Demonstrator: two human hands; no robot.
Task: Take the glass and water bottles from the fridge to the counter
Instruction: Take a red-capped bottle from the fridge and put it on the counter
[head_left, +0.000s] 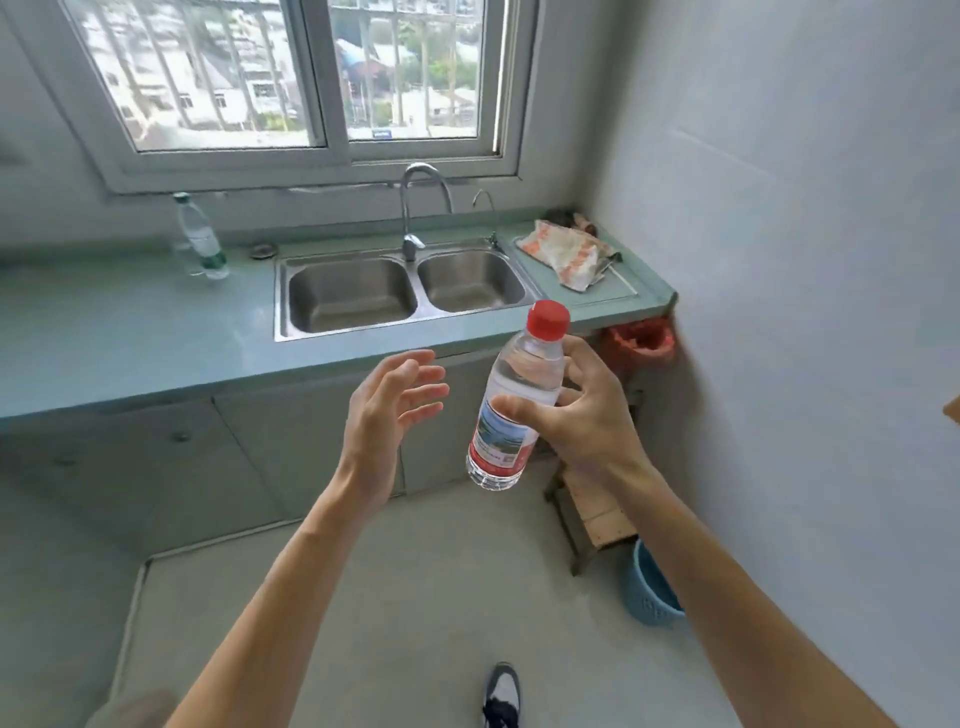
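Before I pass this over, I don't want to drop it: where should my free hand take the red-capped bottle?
Probably low on the labelled body of the red-capped bottle, coming in from its left side. The right hand already covers the upper right, gripping around the middle, and the bottle tilts with its cap up and to the right. The open left hand is level with the bare side.
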